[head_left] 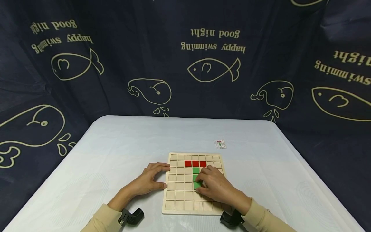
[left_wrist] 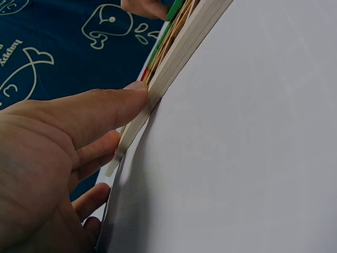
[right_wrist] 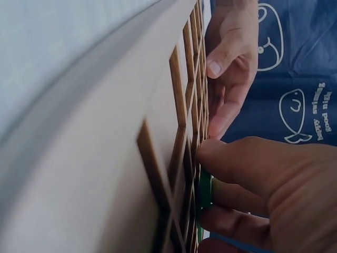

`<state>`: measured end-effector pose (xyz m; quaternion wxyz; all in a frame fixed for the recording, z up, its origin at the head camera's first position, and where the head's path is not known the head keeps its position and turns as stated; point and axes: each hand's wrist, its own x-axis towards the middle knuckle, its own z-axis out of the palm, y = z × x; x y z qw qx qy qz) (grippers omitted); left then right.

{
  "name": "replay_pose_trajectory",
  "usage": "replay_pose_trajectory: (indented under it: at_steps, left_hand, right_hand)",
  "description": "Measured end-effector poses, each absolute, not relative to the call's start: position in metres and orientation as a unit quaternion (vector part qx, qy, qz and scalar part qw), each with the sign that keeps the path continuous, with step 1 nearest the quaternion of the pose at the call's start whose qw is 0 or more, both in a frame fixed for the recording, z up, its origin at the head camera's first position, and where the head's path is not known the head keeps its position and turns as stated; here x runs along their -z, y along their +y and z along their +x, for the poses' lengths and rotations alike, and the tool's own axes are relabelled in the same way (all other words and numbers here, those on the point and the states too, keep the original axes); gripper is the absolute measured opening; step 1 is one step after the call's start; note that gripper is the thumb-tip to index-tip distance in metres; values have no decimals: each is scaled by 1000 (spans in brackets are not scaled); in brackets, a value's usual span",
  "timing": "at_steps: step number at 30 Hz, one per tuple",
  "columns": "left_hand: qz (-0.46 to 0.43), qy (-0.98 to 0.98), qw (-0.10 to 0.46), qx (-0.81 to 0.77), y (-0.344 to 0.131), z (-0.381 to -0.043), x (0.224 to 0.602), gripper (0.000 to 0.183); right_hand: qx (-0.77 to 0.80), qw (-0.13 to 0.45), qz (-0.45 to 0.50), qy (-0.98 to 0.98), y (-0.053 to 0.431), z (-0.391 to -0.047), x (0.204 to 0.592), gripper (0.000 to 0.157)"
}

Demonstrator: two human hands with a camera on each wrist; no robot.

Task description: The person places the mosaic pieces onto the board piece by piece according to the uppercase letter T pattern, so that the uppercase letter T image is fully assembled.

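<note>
A pale wooden grid board [head_left: 178, 205] lies on the table. Three red tiles [head_left: 195, 163] form a row near its far edge, and green tiles [head_left: 195, 170] run down in a column from the middle one. My right hand [head_left: 217, 186] is over the board, pinching the nearest green tile [right_wrist: 205, 190] between thumb and fingers. In the left wrist view this tile [left_wrist: 174, 9] stands a little proud of the grid. At the board's left side is my left hand [head_left: 148, 179], its thumb [left_wrist: 129, 103] against the edge and its fingers loosely extended.
A small card [head_left: 220, 144] printed with a red and green grid pattern lies beyond the board's far right corner. White cloth covers the table [head_left: 139, 138]. A dark curtain [head_left: 174, 64] with fish and whale drawings hangs behind it.
</note>
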<state>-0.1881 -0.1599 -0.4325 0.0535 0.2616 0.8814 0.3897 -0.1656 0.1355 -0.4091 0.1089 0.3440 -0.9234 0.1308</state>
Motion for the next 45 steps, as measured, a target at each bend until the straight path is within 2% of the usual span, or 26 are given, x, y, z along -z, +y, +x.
replay_pose_trajectory:
  at_steps: [32,45]
  left_hand:
    - [265,882,52,-385,-157,-189,433,58]
    - [259,886,51,-382,-158,-188,431,58]
  right_hand:
    - [-122,134,353,-918,139,-166,414,27]
    - [-147,131,320,-927,153,-168,405,26]
